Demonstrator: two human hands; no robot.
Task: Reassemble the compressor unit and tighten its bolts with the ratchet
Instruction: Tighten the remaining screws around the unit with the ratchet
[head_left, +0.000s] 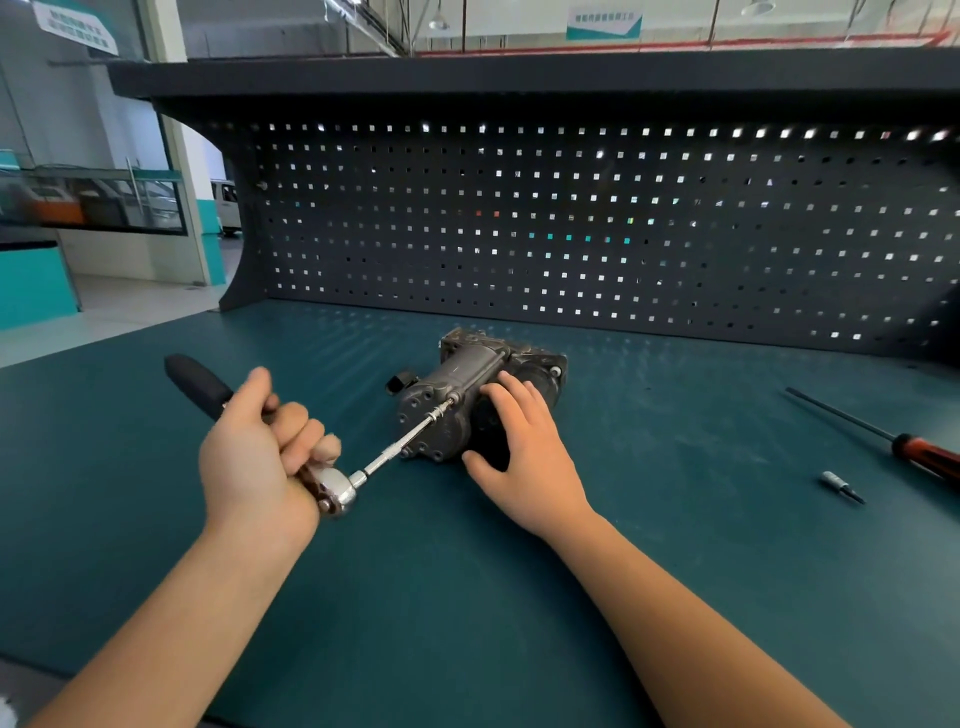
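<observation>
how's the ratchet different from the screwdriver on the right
The ratchet is gripped by the left hand, its extension reaching the compressor; the screwdriver lies untouched on the bench. The ratchet has a black handle and a chrome head; the screwdriver has an orange-red handle and a thin dark shaft. Both are long hand tools.

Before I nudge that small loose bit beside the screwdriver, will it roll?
The bit looks round and lies on its side on the flat bench, so it probably rolls. It tapers to a point, so it may curve. Small metal: likely light, stiff.
</observation>
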